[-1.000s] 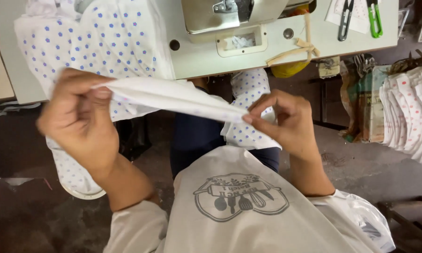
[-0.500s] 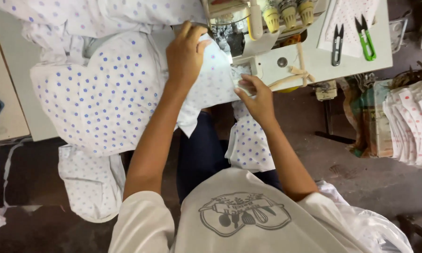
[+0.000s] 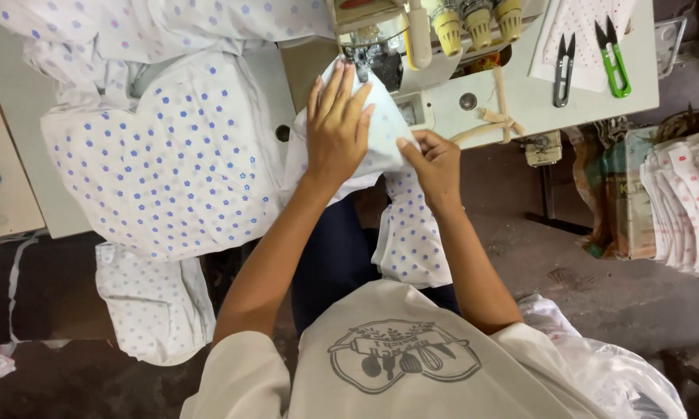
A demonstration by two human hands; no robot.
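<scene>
left hand (image 3: 335, 128) flat, fingers spread, pressing white cloth (image 3: 380, 136) down at sewing machine (image 3: 380, 46). right hand (image 3: 436, 163) pinching cloth edge at 4 o'clock of left. dotted fabric pile (image 3: 163, 171) at 9 o'clock, scissors (image 3: 564, 68) at 2 o'clock.

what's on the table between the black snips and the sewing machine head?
In the head view, between the black snips and the sewing machine lies a knotted beige cord on bare table; nothing else.
</scene>
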